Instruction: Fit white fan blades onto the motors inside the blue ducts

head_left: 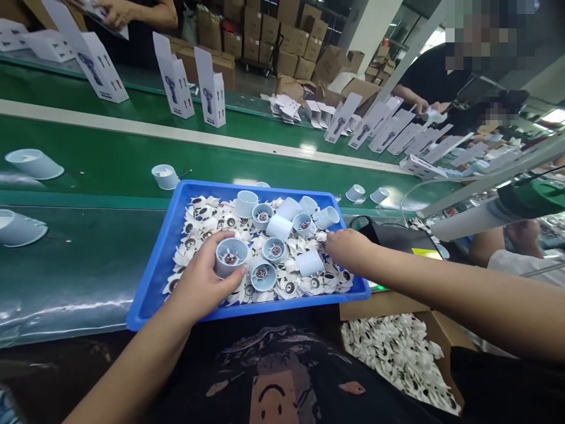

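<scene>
My left hand (205, 277) is wrapped round a light-blue plastic cylinder (231, 252), a motor housing with its open end facing up and a dark round centre inside. Below it lies a blue tray (152, 268) filled with white fan blades (289, 287), with several more light-blue housings (279, 227) on top of them. At the tray's right side my right hand (346, 246) reaches down among the blades, its fingers pinched together. What sits between those fingertips is hidden or too small to make out.
A green conveyor belt (212, 150) runs behind the tray, bearing loose housings (165, 176) and upright white boxes (213, 97). A cardboard box (445, 330) of fan blades stands at lower right. A black device (397, 235) is right of the tray. Co-workers stand across the belt.
</scene>
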The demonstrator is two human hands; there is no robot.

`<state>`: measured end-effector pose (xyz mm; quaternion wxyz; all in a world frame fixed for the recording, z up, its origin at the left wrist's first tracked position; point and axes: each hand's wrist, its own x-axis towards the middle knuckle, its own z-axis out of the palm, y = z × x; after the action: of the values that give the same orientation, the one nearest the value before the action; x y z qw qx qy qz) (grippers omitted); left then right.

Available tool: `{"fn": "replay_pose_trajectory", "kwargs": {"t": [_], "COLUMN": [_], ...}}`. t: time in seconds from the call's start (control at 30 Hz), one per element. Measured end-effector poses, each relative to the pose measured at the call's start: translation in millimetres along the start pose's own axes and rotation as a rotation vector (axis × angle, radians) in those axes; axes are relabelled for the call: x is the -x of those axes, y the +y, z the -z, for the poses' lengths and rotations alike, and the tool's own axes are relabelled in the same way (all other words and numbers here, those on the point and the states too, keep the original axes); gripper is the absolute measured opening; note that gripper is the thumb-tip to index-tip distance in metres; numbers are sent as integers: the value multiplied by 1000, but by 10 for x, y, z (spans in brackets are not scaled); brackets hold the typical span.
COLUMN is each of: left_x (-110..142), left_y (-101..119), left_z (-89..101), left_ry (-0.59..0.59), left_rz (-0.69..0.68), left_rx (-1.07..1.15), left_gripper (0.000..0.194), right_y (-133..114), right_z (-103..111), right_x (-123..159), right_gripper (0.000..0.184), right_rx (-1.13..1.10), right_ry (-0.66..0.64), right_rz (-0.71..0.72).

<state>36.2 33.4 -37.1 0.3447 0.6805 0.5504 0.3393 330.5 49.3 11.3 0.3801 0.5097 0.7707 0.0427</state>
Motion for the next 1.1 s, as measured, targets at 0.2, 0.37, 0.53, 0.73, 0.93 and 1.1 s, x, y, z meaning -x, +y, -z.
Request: {"fn": "replay_pose_trajectory", "kwargs": {"t": [0.2, 0.37, 0.53, 0.73, 0.93, 1.1], "left_x": [22, 109, 247, 213, 253, 265], "left_y": [1, -65, 54, 304, 270, 267], "left_z": [10, 54, 53, -14, -73, -69], "left_ry": [-41, -91, -119, -114, 54, 128], "left_rz": [-93, -221, -282, -509, -648, -608], "left_rx": [128, 214, 10, -144, -254, -204], "left_gripper": [59, 52, 55, 37, 27, 25], "right_y": [14, 71, -215, -828, -989, -972], "right_z": [131, 332, 507, 472, 544, 620], "right_x": [0, 180, 576, 508, 296, 240], "right_gripper": [19, 7, 17, 21, 8, 8], "right_rx": [-55, -266, -723, -1227, -923, -945], "right_ry": [-36, 108, 476, 837, 889, 959], "right_rz": [-127, -234, 39, 445, 312, 316]}}
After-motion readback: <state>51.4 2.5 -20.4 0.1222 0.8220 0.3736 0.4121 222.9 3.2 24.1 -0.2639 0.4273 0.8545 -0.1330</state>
